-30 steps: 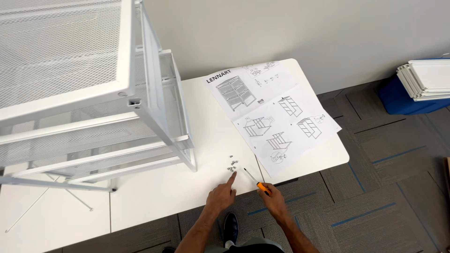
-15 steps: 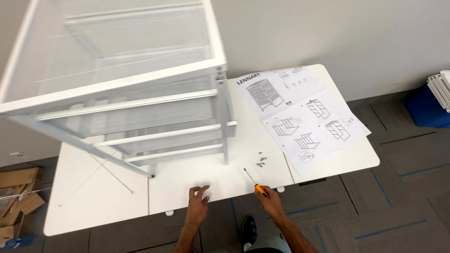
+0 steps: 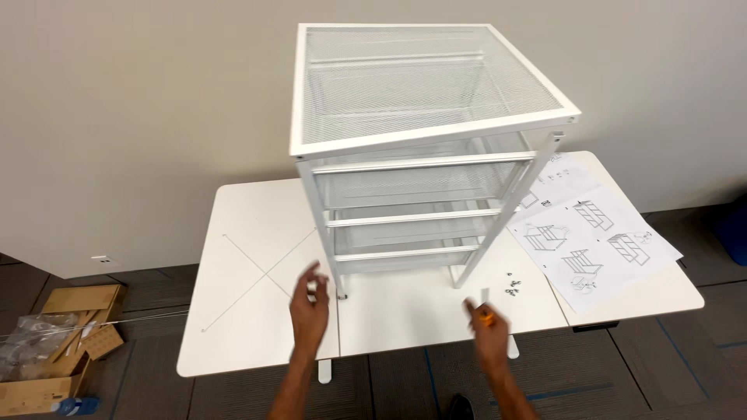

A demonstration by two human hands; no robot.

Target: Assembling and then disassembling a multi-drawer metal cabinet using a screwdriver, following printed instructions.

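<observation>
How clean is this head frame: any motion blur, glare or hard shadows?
Head view: both hands are smeared by motion, the left hand and the right hand with an orange-handled tool; the white mesh drawer unit and instruction sheets look sharp; lighting is soft and even, without glare on the table.

Drawer frame (image 3: 412, 167) amid bare tabletop (image 3: 249, 264)

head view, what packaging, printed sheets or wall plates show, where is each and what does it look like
Instruction sheets: right end of the white table, white paper with line drawings.
Cardboard box: floor at lower left, brown and open, clear plastic bags inside.
Wall plate: low on the wall at left, small and white.
</observation>
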